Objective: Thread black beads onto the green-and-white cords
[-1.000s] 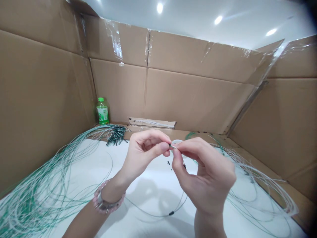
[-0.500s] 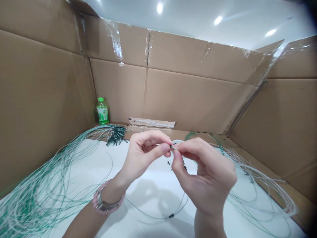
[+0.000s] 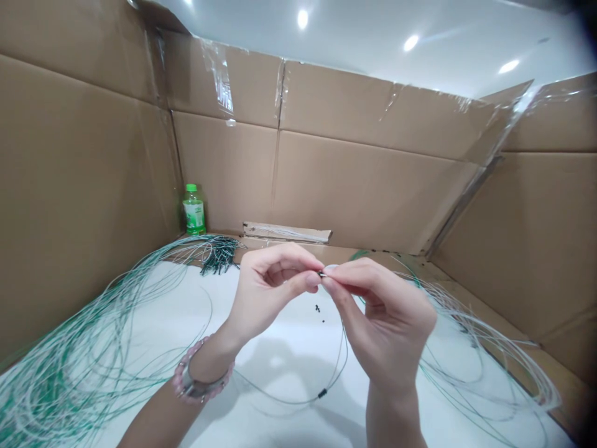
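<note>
My left hand pinches a tiny black piece between thumb and forefinger. Close against it, fingertips nearly touching, my right hand grips the end of a thin wire. That wire hangs below my hands in a loose loop, and a small black sleeve sits on it. Fingertips partly cover the spot where the wire end and the black piece meet, so I cannot tell whether one is inside the other. Several loose black bits lie on the white surface beyond.
A large tangle of green and white wires spreads at left, with dark ends bunched at the back. More wires curve at right. A green bottle stands in the back left corner. Cardboard walls surround the white surface.
My right hand has shifted slightly left and turned, its fingertips now closer to the black piece. The hanging loop has moved a little up and left. My left hand is nearly still.
</note>
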A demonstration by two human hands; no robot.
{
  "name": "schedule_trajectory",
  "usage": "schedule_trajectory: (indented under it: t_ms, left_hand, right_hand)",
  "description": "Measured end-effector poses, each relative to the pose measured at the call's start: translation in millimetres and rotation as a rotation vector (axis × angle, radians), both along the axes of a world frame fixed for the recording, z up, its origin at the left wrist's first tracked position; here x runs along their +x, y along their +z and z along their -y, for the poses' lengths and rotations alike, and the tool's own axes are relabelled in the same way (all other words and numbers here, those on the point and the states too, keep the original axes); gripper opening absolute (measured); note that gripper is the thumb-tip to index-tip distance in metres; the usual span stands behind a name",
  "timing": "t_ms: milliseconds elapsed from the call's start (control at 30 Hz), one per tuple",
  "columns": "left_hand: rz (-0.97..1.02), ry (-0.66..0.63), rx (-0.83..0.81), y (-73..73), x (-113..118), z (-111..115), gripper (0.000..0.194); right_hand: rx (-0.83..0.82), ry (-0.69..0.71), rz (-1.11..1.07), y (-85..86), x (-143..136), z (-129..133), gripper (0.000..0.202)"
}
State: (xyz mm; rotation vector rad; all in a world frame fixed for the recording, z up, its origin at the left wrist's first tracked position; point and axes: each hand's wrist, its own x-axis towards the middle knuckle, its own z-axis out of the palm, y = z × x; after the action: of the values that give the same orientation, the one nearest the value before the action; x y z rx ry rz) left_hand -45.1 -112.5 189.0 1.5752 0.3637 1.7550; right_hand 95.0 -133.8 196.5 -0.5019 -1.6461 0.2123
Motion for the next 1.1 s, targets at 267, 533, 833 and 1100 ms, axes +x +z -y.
schedule_trajectory:
  t_ms: [267,533,833,1100]
  left_hand:
    - [0.036,0.074,0.026,-0.8,-0.4,-0.1,0.007]
    - [0.051,0.083,-0.004,-1.2,0.1,1.3,0.007]
    - [0.020,0.097,0.019,-0.9,-0.1,4.2,0.006]
    - [-0.016,0.152,0.043,-0.2,0.6,1.2,0.006]
  right_hand:
    - [-0.052,0.042,-0.128,-2.5,-6.4,-2.4,0.023]
    - [0.094,-0.213,0.007,0.1,-4.4,5.4,0.022]
    - [0.144,-0.267,0.047,-0.2,-6.1,4.6,0.019]
    - [0.134,-0.261,0.091,2.6,-4.8,4.2,0.017]
